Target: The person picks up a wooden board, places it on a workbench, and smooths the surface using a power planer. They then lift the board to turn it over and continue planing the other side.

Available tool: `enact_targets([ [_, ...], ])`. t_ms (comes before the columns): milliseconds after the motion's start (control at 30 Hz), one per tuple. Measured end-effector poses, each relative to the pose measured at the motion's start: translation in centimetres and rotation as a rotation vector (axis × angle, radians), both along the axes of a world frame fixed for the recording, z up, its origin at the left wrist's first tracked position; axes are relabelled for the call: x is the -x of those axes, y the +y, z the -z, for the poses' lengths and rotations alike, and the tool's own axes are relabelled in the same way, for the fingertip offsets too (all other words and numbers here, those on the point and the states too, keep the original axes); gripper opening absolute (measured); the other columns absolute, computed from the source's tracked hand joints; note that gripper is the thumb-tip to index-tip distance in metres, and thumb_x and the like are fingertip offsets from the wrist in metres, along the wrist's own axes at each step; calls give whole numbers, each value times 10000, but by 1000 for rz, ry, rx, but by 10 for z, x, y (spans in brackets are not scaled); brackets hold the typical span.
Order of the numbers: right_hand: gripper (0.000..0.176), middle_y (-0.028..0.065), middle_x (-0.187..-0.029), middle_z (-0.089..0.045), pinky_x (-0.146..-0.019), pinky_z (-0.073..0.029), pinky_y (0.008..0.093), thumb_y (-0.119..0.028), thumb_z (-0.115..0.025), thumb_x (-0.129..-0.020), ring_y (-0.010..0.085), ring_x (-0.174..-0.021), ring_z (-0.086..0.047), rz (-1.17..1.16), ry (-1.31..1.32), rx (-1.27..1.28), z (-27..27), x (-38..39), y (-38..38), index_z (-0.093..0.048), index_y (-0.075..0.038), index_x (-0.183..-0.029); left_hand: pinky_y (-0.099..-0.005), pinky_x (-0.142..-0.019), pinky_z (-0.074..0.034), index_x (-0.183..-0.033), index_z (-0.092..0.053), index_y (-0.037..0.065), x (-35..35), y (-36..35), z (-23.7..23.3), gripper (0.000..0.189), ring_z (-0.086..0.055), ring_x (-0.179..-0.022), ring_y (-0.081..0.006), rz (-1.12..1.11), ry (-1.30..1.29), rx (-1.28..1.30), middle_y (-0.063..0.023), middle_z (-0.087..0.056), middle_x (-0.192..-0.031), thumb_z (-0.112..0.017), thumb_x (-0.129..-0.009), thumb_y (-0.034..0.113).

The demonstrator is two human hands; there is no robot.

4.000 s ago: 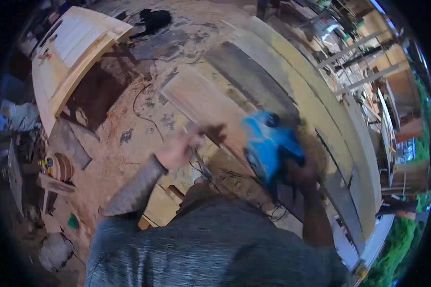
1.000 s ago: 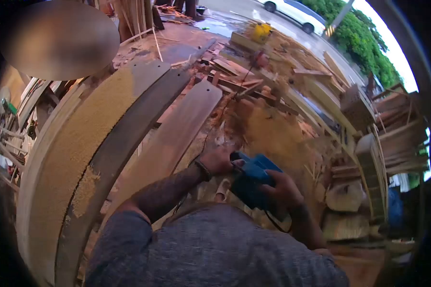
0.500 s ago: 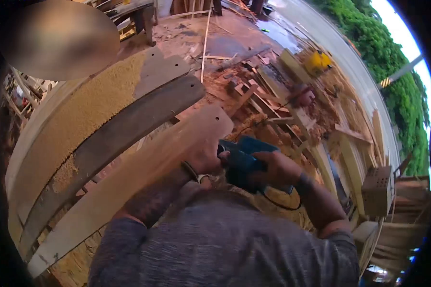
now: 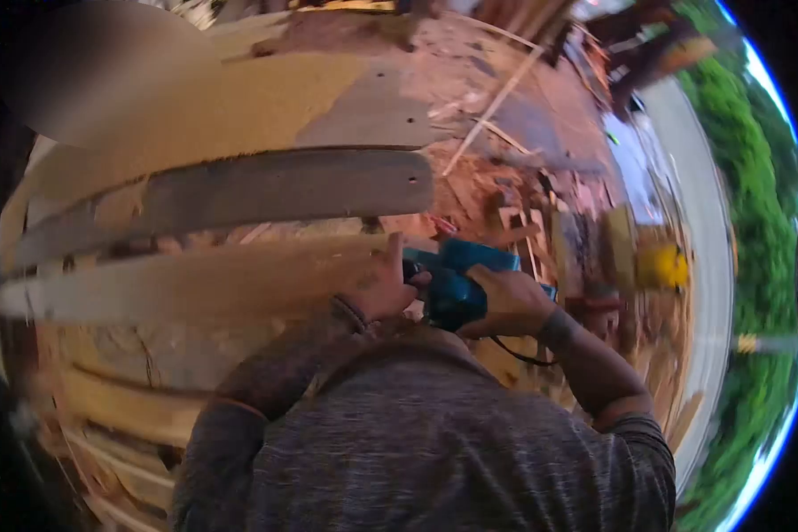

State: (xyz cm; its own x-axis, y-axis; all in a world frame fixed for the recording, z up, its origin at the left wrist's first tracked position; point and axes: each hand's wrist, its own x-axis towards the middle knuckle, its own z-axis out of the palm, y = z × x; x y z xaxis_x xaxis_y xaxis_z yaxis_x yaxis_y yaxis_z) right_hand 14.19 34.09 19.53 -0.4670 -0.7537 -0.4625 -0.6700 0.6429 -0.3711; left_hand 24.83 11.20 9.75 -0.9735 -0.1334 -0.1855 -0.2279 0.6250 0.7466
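Observation:
A teal corded power tool [image 4: 457,297] sits at the near right end of a long pale board [image 4: 195,284], just in front of my chest. Its underside and exact kind are hidden. My right hand [image 4: 514,303] is wrapped over the tool's body from the right. At the dark front knob, my left hand [image 4: 377,285] is closed, with one finger stretched up along the board's end. A black cord [image 4: 519,356] trails below my right wrist.
Beyond lies a darker board [image 4: 293,186] with a hole near its end. Past it are wide boards [image 4: 239,102] covered in sawdust. Scrap wood and a yellow container [image 4: 663,266] lie to the right, with a road [image 4: 714,230] behind. A blurred area hides the upper left.
My view has turned, so the boards now run nearly level across it. Both hands stay on the teal power tool, which shows slightly differently angled.

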Motion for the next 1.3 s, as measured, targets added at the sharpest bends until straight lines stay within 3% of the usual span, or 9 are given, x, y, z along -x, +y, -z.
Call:
enact_targets([
  [100, 716, 268, -1037, -735, -855, -578, 504, -432, -861, -773, 443, -998, -731, -156, -29, 56, 20, 39, 8, -629, -6, -1299, -565, -892, -528, -1386, -517, 53, -12, 16, 1, 592, -695, -1025, -456, -150, 216, -82, -281, -706, -1113, -737, -946, 382],
  [200, 672, 283, -1026, -732, -856, -574, 531, -404, -811, -833, 461, -958, -725, -318, -90, 150, 32, 83, 18, -609, 14, -1318, -547, -852, -536, -1264, -612, 28, -25, 24, -26, 464, -706, -955, -429, -23, 38, -146, -245, -716, -1023, -754, -915, 297],
  [300, 628, 281, -1075, -728, -875, -573, 516, -365, -791, -861, 453, -980, -721, -409, -216, 129, 44, 118, 24, -616, 21, -1324, -496, -818, -557, -1143, -680, 26, -50, 66, -20, 346, -721, -941, -382, -321, 200, -156, -217, -727, -977, -762, -905, 263],
  [500, 621, 278, -1103, -724, -875, -576, 509, -380, -797, -888, 432, -1008, -725, -498, -315, 129, 89, 158, 53, -622, 4, -1343, -437, -874, -573, -1276, -693, 62, -51, 100, 24, 415, -735, -1003, -320, -524, -94, -283, -173, -758, -1116, -771, -956, 313],
  [600, 643, 256, -1070, -737, -865, -579, 506, -429, -798, -902, 421, -989, -732, -531, -266, 138, 102, 165, 78, -618, -8, -1353, -412, -874, -564, -1347, -686, 81, -56, 111, 37, 452, -718, -988, -261, -149, -94, -311, -147, -758, -1094, -728, -1009, 379],
  [700, 670, 237, -1029, -747, -855, -580, 508, -495, -784, -920, 407, -962, -740, -581, -290, 74, 109, 171, 90, -609, -23, -1364, -400, -864, -556, -1363, -682, 89, -65, 122, 44, 501, -703, -968, -223, -164, -192, -655, -124, -747, -1063, -697, -1029, 462],
  [800, 655, 237, -1017, -736, -861, -569, 495, -496, -766, -942, 391, -956, -731, -574, -336, 84, 124, 172, 98, -604, -11, -1352, -401, -862, -558, -1360, -677, 87, -80, 141, 76, 533, -701, -970, -218, -221, -255, -415, -113, -742, -1069, -712, -1008, 486],
  [1000, 602, 244, -1026, -704, -863, -540, 447, -406, -756, -967, 348, -952, -703, -520, -359, 47, 125, 172, 95, -582, 41, -1331, -482, -841, -574, -1325, -642, 89, -24, 138, 37, 575, -747, -974, -342, -475, 88, -116, -160, -744, -1098, -750, -956, 517],
  [1300, 553, 213, -845, -666, -748, -518, 491, -506, -605, -1063, 341, -803, -670, -526, -532, 125, 124, 177, 90, -593, 25, -1216, -486, -874, -574, -1242, -617, 77, 27, 160, 57, 529, -722, -1028, -393, -520, -2, 152, -188, -739, -1093, -767, -931, 478],
])
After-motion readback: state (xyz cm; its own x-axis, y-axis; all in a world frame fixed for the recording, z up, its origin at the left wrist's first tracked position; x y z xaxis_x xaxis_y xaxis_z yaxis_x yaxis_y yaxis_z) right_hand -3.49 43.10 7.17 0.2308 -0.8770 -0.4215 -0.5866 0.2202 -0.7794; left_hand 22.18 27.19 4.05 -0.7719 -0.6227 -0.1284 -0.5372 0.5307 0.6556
